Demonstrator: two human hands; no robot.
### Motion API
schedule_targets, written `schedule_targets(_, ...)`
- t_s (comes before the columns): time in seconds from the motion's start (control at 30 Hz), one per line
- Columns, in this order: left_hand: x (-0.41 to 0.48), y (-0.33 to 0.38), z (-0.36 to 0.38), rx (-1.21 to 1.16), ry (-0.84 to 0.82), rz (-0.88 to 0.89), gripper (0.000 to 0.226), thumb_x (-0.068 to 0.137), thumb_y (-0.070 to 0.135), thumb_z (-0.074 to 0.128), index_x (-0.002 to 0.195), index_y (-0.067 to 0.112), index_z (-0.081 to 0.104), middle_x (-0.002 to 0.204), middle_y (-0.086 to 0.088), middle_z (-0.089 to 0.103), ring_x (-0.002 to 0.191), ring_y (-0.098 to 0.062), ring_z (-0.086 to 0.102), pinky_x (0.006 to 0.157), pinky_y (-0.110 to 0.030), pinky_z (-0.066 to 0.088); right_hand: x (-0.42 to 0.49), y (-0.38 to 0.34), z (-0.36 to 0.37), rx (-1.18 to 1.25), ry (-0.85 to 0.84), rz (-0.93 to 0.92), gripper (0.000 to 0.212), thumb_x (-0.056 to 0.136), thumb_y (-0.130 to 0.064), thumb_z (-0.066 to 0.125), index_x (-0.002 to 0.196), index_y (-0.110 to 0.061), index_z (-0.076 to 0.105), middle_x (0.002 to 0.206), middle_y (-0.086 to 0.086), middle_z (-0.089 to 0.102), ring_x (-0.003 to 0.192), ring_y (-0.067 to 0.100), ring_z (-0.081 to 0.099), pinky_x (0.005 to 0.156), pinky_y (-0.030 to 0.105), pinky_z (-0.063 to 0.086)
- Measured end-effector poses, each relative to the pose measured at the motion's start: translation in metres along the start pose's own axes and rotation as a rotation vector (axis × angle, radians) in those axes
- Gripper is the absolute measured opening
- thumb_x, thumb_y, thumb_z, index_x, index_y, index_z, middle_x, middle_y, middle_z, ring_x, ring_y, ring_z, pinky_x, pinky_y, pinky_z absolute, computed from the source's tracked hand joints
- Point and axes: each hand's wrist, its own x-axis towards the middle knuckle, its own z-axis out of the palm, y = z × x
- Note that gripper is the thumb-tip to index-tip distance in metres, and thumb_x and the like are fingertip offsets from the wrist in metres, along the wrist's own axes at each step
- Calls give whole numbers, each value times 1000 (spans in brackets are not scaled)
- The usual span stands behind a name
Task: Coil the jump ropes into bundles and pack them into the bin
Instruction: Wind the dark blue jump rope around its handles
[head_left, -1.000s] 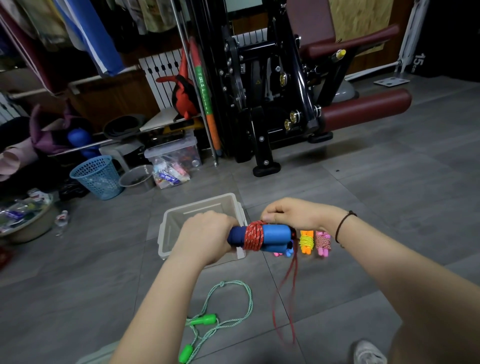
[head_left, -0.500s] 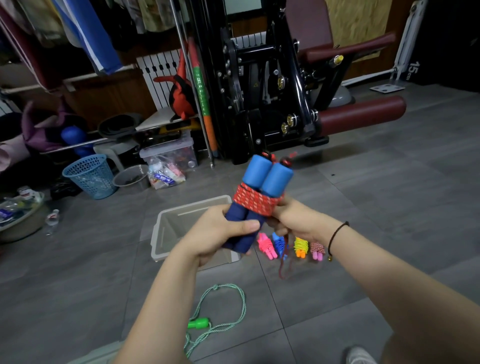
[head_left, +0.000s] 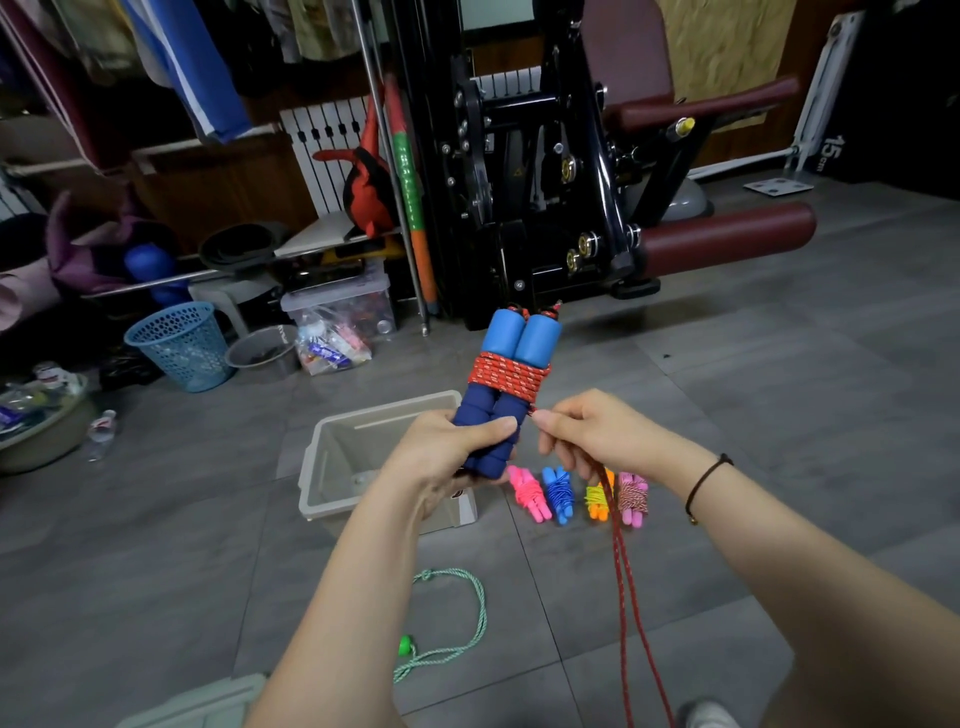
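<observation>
My left hand (head_left: 445, 448) grips the lower ends of two blue foam handles (head_left: 519, 340) held upright side by side. Red cord (head_left: 506, 375) is wound several times round their middle. My right hand (head_left: 592, 434) pinches the red cord right beside the handles, and the loose doubled cord (head_left: 626, 592) hangs down from it toward the floor. A pale open bin (head_left: 332, 449) stands on the floor below my left hand. Beside the bin lie several coiled bundles: pink (head_left: 527, 491), blue (head_left: 558, 493), orange-yellow (head_left: 596, 501) and pink-striped (head_left: 634, 499). A loose green rope (head_left: 457, 623) lies nearer me.
A black weight machine with maroon pads (head_left: 727, 234) stands behind. At the left are a blue mesh basket (head_left: 179, 345), a metal bowl (head_left: 262, 351), a clear storage box (head_left: 340, 306) and a basin (head_left: 39, 426). A grey lid edge (head_left: 197, 701) shows at the bottom.
The handles swung from lying sideways to upright and more turns of red cord went round them. My right hand came off the wraps and now pinches the cord beside them.
</observation>
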Motion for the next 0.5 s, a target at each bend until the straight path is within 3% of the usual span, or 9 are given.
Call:
schedule_targets(0.1, 5, -3, -1, 104, 117, 51, 26, 74, 11, 78, 93, -3, 68, 84, -20, 67, 70, -26, 63, 70, -43, 56, -5, -7, -2, 121, -62, 36, 38, 100, -28, 42, 80, -3, 63, 51, 5, 54, 36, 12, 50, 40, 21, 43)
schedule_targets(0.2, 14, -5, -5, 271, 263, 85, 32, 62, 23, 86, 81, 3, 70, 75, -18, 69, 62, -26, 63, 69, -52, 58, -10, -10, -8, 134, -82, 54, 40, 100, -30, 42, 82, -2, 64, 50, 5, 54, 34, 12, 47, 39, 19, 40)
schedule_targets(0.3, 14, -6, -3, 545, 350, 117, 35, 58, 34, 84, 74, 7, 67, 68, -12, 68, 58, -24, 62, 58, -40, 58, -14, -12, -11, 94, -96, 43, 39, 99, -31, 45, 80, -4, 66, 47, 3, 51, 30, 10, 37, 35, 19, 32)
schedule_targets(0.37, 11, -7, 0, 800, 389, 85, 36, 65, 37, 79, 72, 7, 61, 66, -7, 62, 60, -25, 58, 48, -31, 45, -17, -12, -14, 81, -91, 16, 38, 97, -33, 49, 77, -8, 69, 44, 1, 49, 32, 10, 32, 35, 19, 27)
schedule_targets(0.43, 9, -10, 2, 1000, 394, 60, 36, 68, 40, 76, 73, 10, 56, 75, -9, 60, 69, -29, 58, 51, -28, 37, -19, -13, -17, 25, -49, -42, 32, 93, -34, 55, 76, -13, 72, 46, -1, 49, 39, 10, 36, 40, 19, 32)
schedule_targets(0.5, 10, -14, 6, 1116, 325, 82, 30, 69, 39, 73, 78, 13, 61, 83, -12, 63, 78, -34, 62, 56, -27, 39, -18, -11, -19, -44, 7, -110, 25, 89, -31, 62, 78, -12, 74, 57, 6, 60, 54, 8, 48, 55, 21, 42)
